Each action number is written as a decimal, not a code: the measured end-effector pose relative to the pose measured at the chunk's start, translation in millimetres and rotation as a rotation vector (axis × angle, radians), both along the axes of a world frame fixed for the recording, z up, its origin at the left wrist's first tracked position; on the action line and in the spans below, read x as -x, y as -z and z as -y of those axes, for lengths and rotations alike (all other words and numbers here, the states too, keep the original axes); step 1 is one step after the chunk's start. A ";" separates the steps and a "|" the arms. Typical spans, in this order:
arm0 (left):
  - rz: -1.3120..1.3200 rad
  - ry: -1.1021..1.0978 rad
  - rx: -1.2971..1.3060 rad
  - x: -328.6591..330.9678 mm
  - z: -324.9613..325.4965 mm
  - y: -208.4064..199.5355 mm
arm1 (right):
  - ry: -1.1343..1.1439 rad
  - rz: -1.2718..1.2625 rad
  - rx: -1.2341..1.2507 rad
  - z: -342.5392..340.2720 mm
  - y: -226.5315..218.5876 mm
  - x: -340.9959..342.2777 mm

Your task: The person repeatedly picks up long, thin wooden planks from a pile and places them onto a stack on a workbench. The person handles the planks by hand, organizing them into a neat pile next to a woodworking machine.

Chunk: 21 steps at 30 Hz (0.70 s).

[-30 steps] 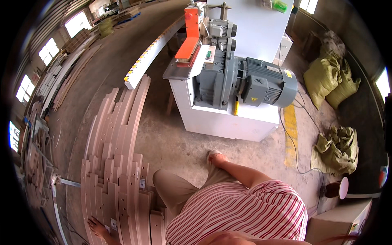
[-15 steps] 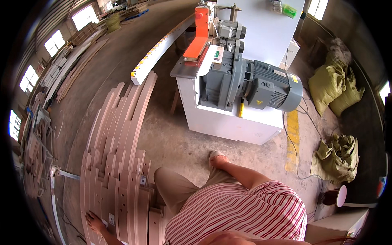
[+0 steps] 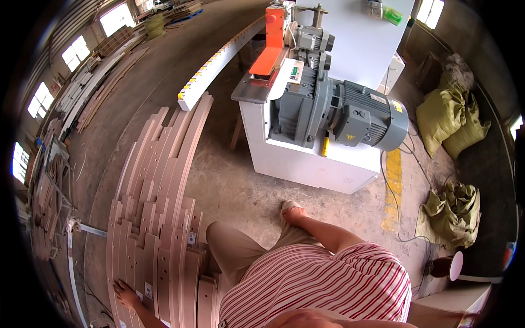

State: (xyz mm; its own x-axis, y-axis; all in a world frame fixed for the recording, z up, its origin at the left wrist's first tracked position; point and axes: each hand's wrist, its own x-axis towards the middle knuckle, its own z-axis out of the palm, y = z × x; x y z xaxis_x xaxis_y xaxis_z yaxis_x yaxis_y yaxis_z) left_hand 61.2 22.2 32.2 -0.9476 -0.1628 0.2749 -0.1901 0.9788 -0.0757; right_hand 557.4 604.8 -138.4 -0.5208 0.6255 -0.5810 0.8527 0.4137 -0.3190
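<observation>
At the lower left my left hand (image 3: 127, 295) lies flat on a pile of long pinkish-brown planks (image 3: 145, 262), its fingers apart and holding nothing. Small holes run along several planks, and a few bear pale labels (image 3: 149, 290). The pile stretches away from me in staggered lengths. My right arm reaches forward over my leg, and my right hand (image 3: 296, 214) rests low by a beige shoe (image 3: 288, 204). How its fingers are set cannot be made out.
A white machine base (image 3: 311, 169) carries a large grey motor (image 3: 366, 115) and an orange guard (image 3: 267, 61). From it a long white rail (image 3: 205, 82) with yellow pieces reaches toward the planks. Yellow-green sacks (image 3: 440, 117) and a cable (image 3: 391, 205) are at right.
The view has shifted slightly, moving the machine a little to the right in the picture. My left hand remains on the planks and my right hand by the shoe.
</observation>
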 end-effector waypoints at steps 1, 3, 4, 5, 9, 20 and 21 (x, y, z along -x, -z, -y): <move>0.005 -0.001 -0.002 -0.7 -1.6 -0.6 | -0.002 -0.008 0.008 0.0 -2.2 -0.8; 0.013 -0.006 -0.006 -3.0 -2.8 -3.0 | -0.011 -0.025 0.025 0.1 -7.9 -1.8; 0.012 -0.006 -0.002 -6.8 -13.1 -6.7 | 0.002 -0.027 0.027 -0.8 -9.2 -4.5; 0.009 -0.007 0.003 -13.6 -24.8 -12.8 | 0.011 -0.029 0.031 -1.3 -9.8 -6.3; -0.001 -0.012 -0.018 -19.4 -24.0 -17.9 | 0.036 -0.046 0.014 -0.7 -5.6 -3.6; 0.014 -0.016 -0.004 -19.9 -21.3 -17.9 | 0.504 -0.943 0.541 -94.3 -68.5 81.1; 0.016 -0.022 0.005 -19.2 -17.2 -16.3 | 0.611 -1.068 0.620 -108.8 -97.3 92.8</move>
State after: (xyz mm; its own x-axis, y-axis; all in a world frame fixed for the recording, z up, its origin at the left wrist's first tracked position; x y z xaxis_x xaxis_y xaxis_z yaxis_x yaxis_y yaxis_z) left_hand 80.4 39.4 48.5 -0.9481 -0.1820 0.2607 -0.2100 0.9741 -0.0834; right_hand 464.6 713.6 -41.1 -0.6250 0.7019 -0.3416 0.0722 -0.3837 -0.9206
